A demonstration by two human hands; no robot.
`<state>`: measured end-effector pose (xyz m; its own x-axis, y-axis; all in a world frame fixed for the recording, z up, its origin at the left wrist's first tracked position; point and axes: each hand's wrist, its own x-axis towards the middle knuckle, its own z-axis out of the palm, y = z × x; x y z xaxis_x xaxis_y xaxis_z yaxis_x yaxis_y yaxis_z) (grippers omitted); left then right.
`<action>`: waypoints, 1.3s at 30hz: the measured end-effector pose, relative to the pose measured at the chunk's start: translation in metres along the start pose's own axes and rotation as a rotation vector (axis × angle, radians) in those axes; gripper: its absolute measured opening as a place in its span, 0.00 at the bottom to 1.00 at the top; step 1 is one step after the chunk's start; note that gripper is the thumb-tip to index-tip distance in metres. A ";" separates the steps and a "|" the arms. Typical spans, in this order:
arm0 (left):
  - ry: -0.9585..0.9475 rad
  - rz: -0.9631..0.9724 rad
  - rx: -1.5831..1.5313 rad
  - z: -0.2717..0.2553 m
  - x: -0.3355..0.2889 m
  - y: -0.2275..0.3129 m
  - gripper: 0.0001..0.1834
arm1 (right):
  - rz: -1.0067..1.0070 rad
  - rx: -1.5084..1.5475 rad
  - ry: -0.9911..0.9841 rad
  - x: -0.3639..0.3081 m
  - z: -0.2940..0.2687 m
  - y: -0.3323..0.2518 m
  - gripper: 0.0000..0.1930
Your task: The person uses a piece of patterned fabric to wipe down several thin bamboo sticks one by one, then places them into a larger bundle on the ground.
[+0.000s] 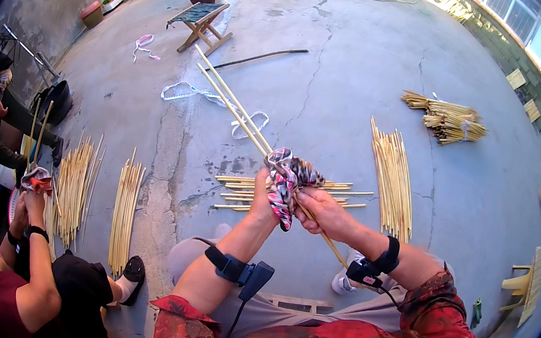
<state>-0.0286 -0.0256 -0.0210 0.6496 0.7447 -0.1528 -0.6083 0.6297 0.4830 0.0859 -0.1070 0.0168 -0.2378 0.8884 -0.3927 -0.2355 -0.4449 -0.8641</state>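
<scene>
A patterned cloth [280, 182] in black, white and pink is bunched around thin pale stalks in front of me. Two long stalks [236, 107] stick out of it toward the far left. My left hand [261, 198] is closed round the cloth's left side. Closed at the cloth's lower right, my right hand [326, 214] grips a stalk [331, 245] that slants down toward my knee. The fingers partly hide where cloth and stalk meet. Beneath my hands, a loose row of stalks [235, 183] lies crosswise on the concrete floor.
Stalk piles lie at right [392, 180] and left [125, 212], with a tied bundle [452, 122] farther right. A folding stool [201, 22], dark stick [257, 59] and white strips [192, 93] are ahead. At left, a co-worker's hands [31, 207] hold cloth and stalks; another person sits beyond.
</scene>
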 end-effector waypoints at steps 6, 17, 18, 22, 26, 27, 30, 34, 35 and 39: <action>0.024 0.185 -0.106 0.006 0.006 -0.001 0.17 | -0.060 -0.038 0.099 -0.028 0.010 0.015 0.12; 0.275 0.254 -0.037 -0.015 0.017 0.054 0.19 | 0.172 -0.373 0.337 -0.206 0.000 0.065 0.12; 0.240 0.292 -0.004 -0.011 0.014 0.050 0.18 | 0.181 -0.372 0.350 -0.224 -0.004 0.071 0.12; 0.256 0.417 -0.051 -0.051 0.031 0.085 0.15 | 0.154 -0.468 0.457 -0.285 -0.018 0.102 0.11; -0.077 0.359 -0.155 -0.025 0.028 0.083 0.21 | 0.000 -0.232 0.580 -0.277 -0.025 0.093 0.10; -0.057 0.277 -0.154 0.001 0.023 0.067 0.23 | -0.088 -0.096 0.603 -0.263 -0.024 0.084 0.10; -0.241 0.241 -0.220 0.004 0.009 0.066 0.28 | -0.160 0.010 0.494 -0.198 -0.012 0.056 0.11; -0.224 0.123 -0.192 0.018 -0.001 0.045 0.25 | -0.170 0.082 0.266 -0.122 0.004 0.016 0.12; -0.257 0.031 -0.198 0.016 0.007 0.033 0.24 | -0.154 0.076 0.233 -0.104 0.003 0.011 0.13; -0.200 0.109 -0.050 0.034 -0.014 0.026 0.16 | -0.093 0.242 -0.022 -0.039 0.008 0.012 0.14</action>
<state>-0.0377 -0.0269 0.0225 0.6533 0.7535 0.0739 -0.6985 0.5622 0.4428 0.0853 -0.1484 0.0240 -0.2245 0.9252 -0.3060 -0.4756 -0.3781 -0.7943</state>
